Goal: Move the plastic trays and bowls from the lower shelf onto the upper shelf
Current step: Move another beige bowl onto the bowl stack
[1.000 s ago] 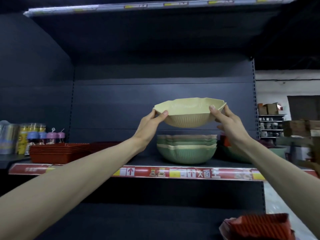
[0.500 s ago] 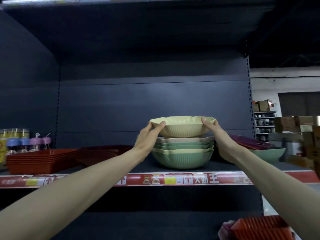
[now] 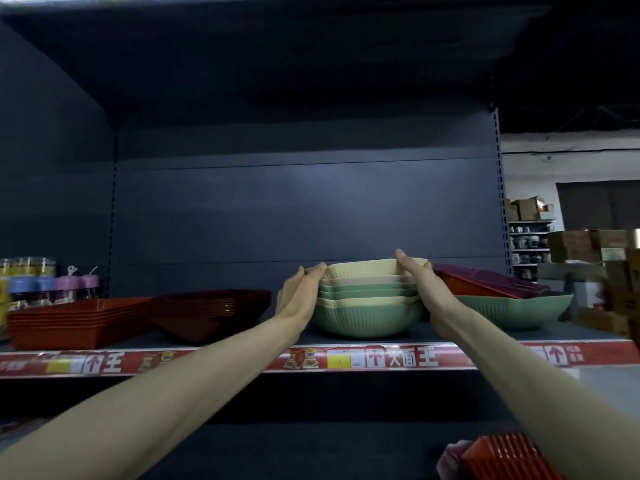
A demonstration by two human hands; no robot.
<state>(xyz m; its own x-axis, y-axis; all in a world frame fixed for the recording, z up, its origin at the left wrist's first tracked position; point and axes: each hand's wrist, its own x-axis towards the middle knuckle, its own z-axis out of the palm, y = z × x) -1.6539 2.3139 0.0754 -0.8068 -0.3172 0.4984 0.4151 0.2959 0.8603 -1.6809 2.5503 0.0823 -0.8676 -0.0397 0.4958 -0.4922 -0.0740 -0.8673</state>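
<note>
A dark blue-grey metal shelving unit (image 3: 304, 209) fills the view, and its upper shelf (image 3: 242, 338), edged with a red printed price strip (image 3: 207, 362), carries everything here. On the shelf's left stands a stack of bright red rectangular plastic trays (image 3: 76, 320), and just beside it a stack of darker red angular plastic trays (image 3: 211, 313). To the right sits a wide green ribbed plastic bowl (image 3: 512, 310) with a few red and maroon flat trays (image 3: 485, 282) lying tilted inside it. In the middle, between those groups, is a nested stack of green and cream scalloped plastic bowls (image 3: 367, 313), and the pale yellow scalloped plastic bowl (image 3: 363, 270) sits on top of it, nested in (so it is up on the upper shelf). The left hand (image 3: 298, 299) lies along the stack's left side, thumb and fingertips pinching the yellow bowl's rim. The right hand (image 3: 426, 289) grips the rim on the opposite side, thumb raised above it, the other fingers hidden behind. Small bottles with blue and purple caps (image 3: 52, 282) stand at far left, and a red ribbed plastic tray (image 3: 502, 455) shows at bottom right, below the shelf
</note>
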